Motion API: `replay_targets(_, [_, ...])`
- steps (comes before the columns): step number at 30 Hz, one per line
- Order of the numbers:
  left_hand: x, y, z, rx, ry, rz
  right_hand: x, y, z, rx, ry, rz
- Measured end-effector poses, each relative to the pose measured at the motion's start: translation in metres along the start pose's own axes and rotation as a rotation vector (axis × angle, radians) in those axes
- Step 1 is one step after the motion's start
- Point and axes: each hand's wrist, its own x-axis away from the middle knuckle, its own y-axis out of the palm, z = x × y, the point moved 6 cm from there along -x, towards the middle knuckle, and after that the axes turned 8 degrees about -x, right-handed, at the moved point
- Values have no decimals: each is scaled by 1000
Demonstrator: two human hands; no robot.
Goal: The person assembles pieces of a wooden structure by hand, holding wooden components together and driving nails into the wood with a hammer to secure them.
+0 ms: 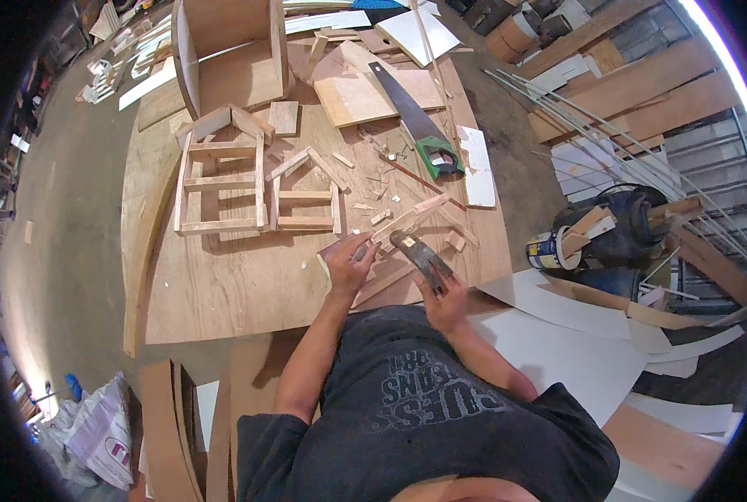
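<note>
My left hand (pixel 351 261) is closed round the near end of a narrow wooden strip (pixel 415 216) above the plywood worktable. In my right hand (pixel 445 301) is a dark, worn, block-shaped tool (pixel 423 261), gripped by its near end; its exact kind is unclear. The tool's far end lies close beside the strip. Left of my hands, a small wooden frame with crossbars (pixel 220 186) rests on the table. A smaller house-shaped frame (pixel 308 197) sits next to it.
A green-handled handsaw (pixel 415 121) lies beyond my hands, near boards and offcuts. An open plywood box (pixel 231 58) stands at the far left of the table (pixel 223 293). White sheets (pixel 549 335) lie at the near right. A white bucket (pixel 551 249) holds wood scraps.
</note>
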Motion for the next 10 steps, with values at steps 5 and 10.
replay_targets(5, [-15, -9, 10, 16, -7, 12, -5, -20, 14, 299, 151, -39])
replay_targets(10, [-32, -25, 24, -7, -31, 51, -18, -38, 18, 358, 55, -8])
